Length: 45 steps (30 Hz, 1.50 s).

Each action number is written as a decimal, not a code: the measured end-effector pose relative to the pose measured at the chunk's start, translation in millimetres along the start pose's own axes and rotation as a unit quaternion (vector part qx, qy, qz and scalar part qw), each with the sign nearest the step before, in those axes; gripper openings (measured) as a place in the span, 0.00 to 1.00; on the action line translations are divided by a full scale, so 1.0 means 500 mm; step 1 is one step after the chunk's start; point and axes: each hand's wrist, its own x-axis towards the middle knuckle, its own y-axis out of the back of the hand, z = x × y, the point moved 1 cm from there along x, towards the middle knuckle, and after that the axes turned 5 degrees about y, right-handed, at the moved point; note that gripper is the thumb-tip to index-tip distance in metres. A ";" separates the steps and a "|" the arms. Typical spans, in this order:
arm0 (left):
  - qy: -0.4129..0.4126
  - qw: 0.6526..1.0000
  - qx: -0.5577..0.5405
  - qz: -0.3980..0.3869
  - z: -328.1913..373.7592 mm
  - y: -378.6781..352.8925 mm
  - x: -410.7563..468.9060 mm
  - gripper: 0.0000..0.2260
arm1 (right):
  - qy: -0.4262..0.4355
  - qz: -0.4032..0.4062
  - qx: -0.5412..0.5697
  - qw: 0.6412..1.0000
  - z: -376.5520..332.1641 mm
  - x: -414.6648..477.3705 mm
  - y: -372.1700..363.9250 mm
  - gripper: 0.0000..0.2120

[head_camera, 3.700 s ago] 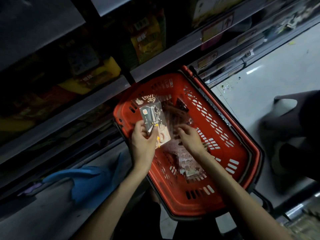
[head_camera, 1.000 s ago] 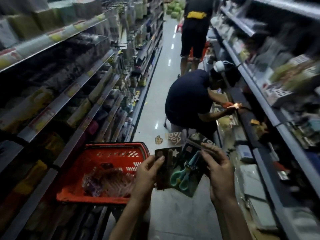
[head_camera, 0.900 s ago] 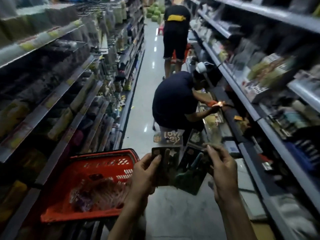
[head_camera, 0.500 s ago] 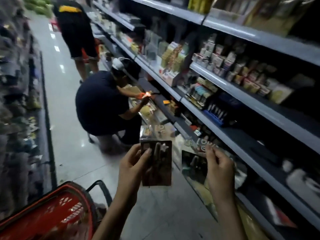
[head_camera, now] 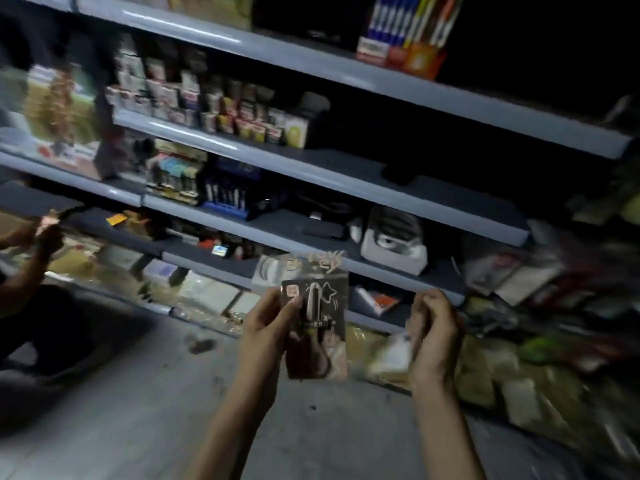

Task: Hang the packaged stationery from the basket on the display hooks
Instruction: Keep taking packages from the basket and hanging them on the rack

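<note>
My left hand [head_camera: 266, 327] holds up a dark carded stationery package [head_camera: 317, 327] by its left edge, thumb across the front. The card stands upright in front of the lower shelves. My right hand [head_camera: 433, 337] is level with it, a little to the right. Its fingers are curled round a second package [head_camera: 391, 355], which shows only as a pale blur beside the palm. The red basket is out of view. I cannot make out any display hooks in the dark, blurred shelving.
Grey shelves [head_camera: 311, 188] stacked with boxed stationery fill the view ahead. Loose packets [head_camera: 502, 372] are piled on the floor at lower right. A crouching person's arm [head_camera: 24, 251] reaches into the shelf at far left. Grey floor lies below my hands.
My view has swung right, from the aisle to the shelving. The basket has dropped out of sight. Both hands still hold their packages, which are now farther apart.
</note>
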 end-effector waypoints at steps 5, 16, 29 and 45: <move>-0.008 0.991 0.064 -0.119 -0.034 -0.150 -0.007 0.06 | 0.008 0.027 -0.068 0.997 -0.052 0.042 0.123 0.27; 0.003 0.969 0.070 -0.237 -0.087 -0.515 -0.062 0.09 | 0.112 -0.010 -0.085 0.990 -0.162 0.125 0.390 0.06; -0.074 0.952 0.141 -0.260 -0.185 -0.865 -0.095 0.07 | 0.166 0.047 -0.131 0.976 -0.203 0.309 0.708 0.04; -0.079 0.951 0.113 -0.277 -0.281 -1.149 0.073 0.05 | 0.158 0.017 -0.139 0.977 -0.209 0.600 0.825 0.04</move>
